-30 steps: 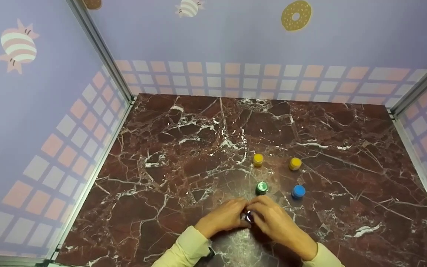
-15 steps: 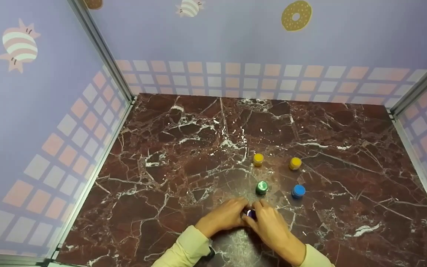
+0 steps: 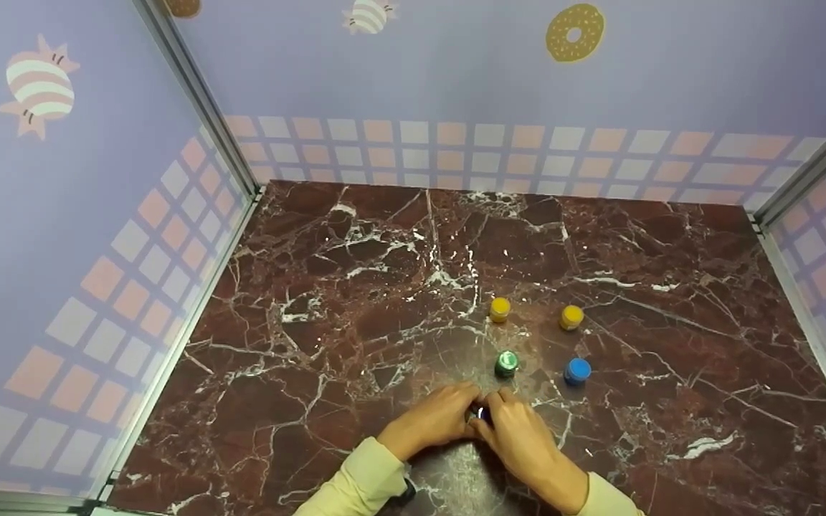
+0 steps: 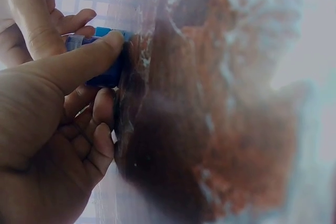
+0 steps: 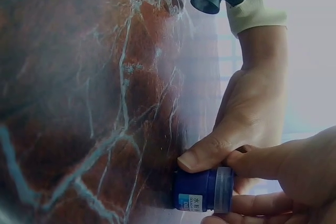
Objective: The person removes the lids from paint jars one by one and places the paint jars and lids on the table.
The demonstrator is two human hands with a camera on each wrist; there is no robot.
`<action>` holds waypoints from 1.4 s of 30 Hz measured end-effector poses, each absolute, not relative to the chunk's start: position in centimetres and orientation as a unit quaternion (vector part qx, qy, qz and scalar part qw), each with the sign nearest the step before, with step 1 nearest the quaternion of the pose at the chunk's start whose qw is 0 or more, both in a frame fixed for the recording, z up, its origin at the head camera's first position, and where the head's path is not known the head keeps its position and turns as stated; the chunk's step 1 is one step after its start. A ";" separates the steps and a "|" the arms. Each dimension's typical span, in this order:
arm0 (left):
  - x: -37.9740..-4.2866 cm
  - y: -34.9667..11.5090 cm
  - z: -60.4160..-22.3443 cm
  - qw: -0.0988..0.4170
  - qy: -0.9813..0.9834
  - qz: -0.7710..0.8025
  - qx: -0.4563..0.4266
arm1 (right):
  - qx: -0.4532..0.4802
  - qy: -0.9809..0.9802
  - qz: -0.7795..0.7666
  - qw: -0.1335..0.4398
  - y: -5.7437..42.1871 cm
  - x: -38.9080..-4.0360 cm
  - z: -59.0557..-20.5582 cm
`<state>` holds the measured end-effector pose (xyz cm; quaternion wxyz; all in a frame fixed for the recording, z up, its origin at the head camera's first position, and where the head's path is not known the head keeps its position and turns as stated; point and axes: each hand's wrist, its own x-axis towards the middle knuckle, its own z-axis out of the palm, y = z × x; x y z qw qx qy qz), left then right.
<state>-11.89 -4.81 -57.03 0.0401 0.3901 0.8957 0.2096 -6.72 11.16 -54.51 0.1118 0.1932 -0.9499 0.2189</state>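
Between hands (image 3: 433, 420) (image 3: 524, 436), partly hidden jar (image 5: 202, 190)

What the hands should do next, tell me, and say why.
Probably a small twist of the lid by the right hand: it pinches the lid, which sits on the jar, while the left hand holds the body of the dark blue jar.

Your head view looks fwd/down on table (image 3: 355, 287); L & R wrist views, turned sideways, v. close, share dark-blue jar (image 5: 201, 188).
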 end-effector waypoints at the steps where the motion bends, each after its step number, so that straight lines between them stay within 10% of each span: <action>1: -11.9 -4.8 -57.0 0.040 0.896 0.208 0.390 | 0.196 -0.949 0.220 0.112 11.2 -6.7 -54.5; 42: -12.1 -4.8 -57.1 0.075 0.891 0.237 0.381 | 0.464 -0.839 0.270 0.091 13.5 -8.7 -54.7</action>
